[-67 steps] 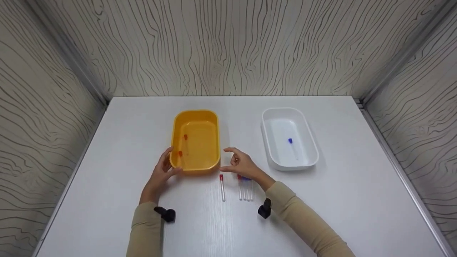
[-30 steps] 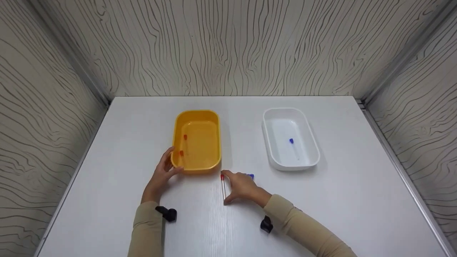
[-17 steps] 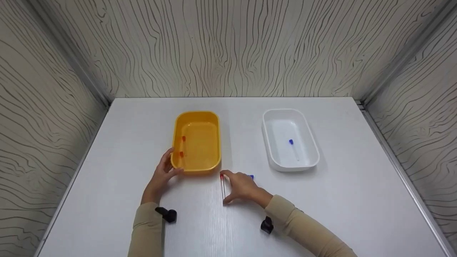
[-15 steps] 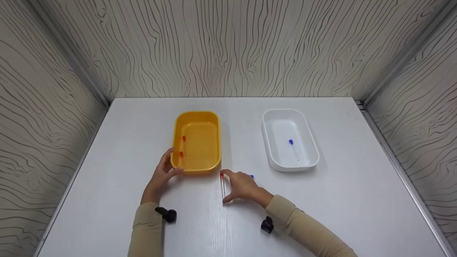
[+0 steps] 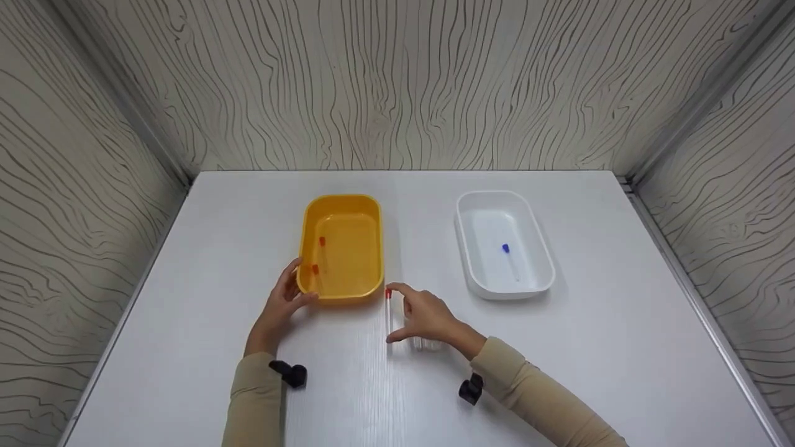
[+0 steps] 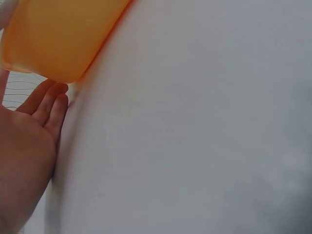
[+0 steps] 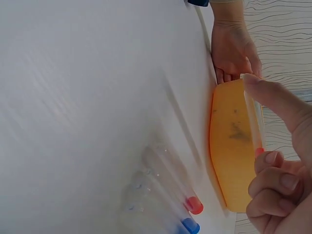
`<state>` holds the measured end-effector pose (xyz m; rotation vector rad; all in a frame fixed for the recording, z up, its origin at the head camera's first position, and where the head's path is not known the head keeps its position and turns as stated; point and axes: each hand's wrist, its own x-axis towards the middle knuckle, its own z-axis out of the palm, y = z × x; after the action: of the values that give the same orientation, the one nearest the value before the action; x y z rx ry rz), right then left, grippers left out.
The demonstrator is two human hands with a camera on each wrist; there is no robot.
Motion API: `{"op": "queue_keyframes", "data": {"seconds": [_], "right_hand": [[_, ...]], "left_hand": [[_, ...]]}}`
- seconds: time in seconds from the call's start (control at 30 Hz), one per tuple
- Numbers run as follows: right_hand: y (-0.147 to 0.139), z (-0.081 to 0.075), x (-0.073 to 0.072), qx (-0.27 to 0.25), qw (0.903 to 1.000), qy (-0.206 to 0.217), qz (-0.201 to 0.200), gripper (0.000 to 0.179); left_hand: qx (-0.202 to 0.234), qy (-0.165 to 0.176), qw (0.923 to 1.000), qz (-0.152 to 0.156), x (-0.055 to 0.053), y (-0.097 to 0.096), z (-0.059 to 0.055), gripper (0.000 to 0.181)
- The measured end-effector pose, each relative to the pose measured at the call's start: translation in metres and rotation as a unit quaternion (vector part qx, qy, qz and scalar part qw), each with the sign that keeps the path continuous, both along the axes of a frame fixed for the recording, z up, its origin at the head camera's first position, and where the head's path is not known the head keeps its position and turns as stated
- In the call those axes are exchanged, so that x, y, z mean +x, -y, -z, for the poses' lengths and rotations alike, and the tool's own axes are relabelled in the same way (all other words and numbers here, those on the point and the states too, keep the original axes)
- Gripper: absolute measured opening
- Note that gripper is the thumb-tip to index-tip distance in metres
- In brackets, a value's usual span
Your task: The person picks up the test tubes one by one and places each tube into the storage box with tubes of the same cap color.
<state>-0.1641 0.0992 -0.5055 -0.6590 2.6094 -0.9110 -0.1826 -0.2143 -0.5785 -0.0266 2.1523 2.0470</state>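
My right hand point(image 5: 428, 316) pinches a clear test tube point(image 5: 389, 316) with a red cap, forefinger at the cap and thumb at the bottom end. In the right wrist view that tube point(image 7: 254, 117) is raised off the table, beside the yellow tray point(image 7: 229, 146). The left hand point(image 5: 277, 313) holds the near left corner of the yellow tray point(image 5: 363, 254), thumb on the near side and fingers on the left side. Two red-capped tubes point(image 5: 323, 242) lie in this tray. A row of tubes point(image 7: 168, 175), red-capped and blue-capped, rests on the table, mostly hidden beneath my right hand in the head view.
To the right stands a white tray point(image 5: 546, 267) with one blue-capped tube point(image 5: 507, 249) in it. Both trays sit on a white table point(image 5: 621, 347). Wood-grain panels point(image 5: 397, 87) rise behind and at the sides.
The right hand came down to the single red-capped tube, pinched its two ends and has now lifted it slightly, moving a little away from me. The left hand stays at the yellow tray.
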Motion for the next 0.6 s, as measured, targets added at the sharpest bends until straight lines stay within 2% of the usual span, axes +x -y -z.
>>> {"op": "queue_keyframes", "data": {"seconds": [0.13, 0.6], "right_hand": [[-0.002, -0.003, -0.001, -0.01, 0.9999, 0.003, 0.0, 0.091], [0.0, -0.011, -0.017, -0.049, 0.9988, 0.0, -0.002, 0.088]], "left_hand": [[-0.007, 0.021, 0.9997, -0.007, 0.001, 0.0, 0.0, 0.076], [0.005, 0.042, 0.9991, -0.012, 0.001, -0.001, -0.002, 0.077]]}}
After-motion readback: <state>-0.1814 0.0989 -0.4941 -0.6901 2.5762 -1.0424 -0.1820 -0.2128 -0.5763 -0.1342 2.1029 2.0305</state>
